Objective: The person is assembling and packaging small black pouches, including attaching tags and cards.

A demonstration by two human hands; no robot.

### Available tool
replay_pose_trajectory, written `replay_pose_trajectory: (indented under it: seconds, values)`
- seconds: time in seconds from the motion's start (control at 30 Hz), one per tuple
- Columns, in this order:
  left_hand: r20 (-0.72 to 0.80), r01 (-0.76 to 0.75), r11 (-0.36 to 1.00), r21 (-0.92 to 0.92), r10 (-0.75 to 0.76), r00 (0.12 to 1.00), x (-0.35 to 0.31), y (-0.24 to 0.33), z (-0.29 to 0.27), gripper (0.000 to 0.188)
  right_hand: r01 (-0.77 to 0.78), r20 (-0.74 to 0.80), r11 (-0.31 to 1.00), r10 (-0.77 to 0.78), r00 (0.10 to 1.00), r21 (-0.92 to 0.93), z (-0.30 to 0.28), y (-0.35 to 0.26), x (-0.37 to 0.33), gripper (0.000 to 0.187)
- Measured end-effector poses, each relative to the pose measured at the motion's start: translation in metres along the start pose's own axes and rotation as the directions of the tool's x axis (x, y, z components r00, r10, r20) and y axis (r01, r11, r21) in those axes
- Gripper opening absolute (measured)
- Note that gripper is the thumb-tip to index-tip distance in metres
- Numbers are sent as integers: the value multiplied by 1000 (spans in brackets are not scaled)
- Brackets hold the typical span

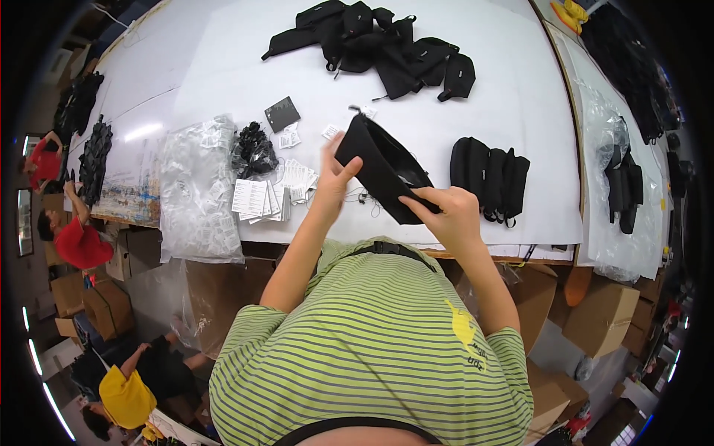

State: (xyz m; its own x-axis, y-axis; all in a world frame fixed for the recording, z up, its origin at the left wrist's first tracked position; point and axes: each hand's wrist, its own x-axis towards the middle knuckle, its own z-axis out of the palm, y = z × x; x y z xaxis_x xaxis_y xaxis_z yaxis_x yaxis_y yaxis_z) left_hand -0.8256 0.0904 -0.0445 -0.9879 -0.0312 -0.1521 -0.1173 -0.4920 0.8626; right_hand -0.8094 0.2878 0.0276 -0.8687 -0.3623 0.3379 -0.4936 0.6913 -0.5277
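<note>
A black zip pouch point(375, 175) hangs tilted above the white table, its mouth gaping so that the dark inside shows. At its upper left end my left hand point(332, 175) is closed on it, thumb on the front side; the fingers behind are blurred and partly hidden. My right hand point(452, 213) pinches the rim at the lower right end between thumb and fingers. Just left of the pouch lie white printed cards point(258, 199) in a stack and a bunch of small black cords point(253, 150).
A jumbled heap of black pouches point(357, 48) lies at the far side. Several more pouches point(487, 175) stand in a row on the right. A clear plastic bag of small packets point(197, 186) covers the table's left. Co-workers in red point(79, 244) and yellow point(126, 395) are beyond.
</note>
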Motion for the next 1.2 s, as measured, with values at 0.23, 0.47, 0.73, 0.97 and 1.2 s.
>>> replay_pose_trajectory:
  seconds: [0.23, 0.47, 0.73, 0.97, 1.2]
  values:
    - [39, 271, 884, -380, -278, 960, -10, -17, 18, 41, -80, -145, 991, 95, 985, 104, 10, -5, -5, 22]
    - [138, 304, 851, -428, -271, 953, -13, -16, 27, 37, -29, -215, 995, 48, 976, 91, -1, -8, -5, 28]
    - [111, 253, 888, -383, -228, 967, -15, -15, 34, 37, -18, -156, 994, 35, 987, 109, -1, 3, -9, 22]
    - [-125, 98, 907, -409, -162, 979, -20, 11, 52, 30, -429, -110, 738, 557, 823, 521, 16, 21, -23, 16]
    - [22, 353, 932, -77, -352, 936, -27, 30, 60, 35, -314, 111, 398, 456, 883, 862, 3, 19, 17, 29]
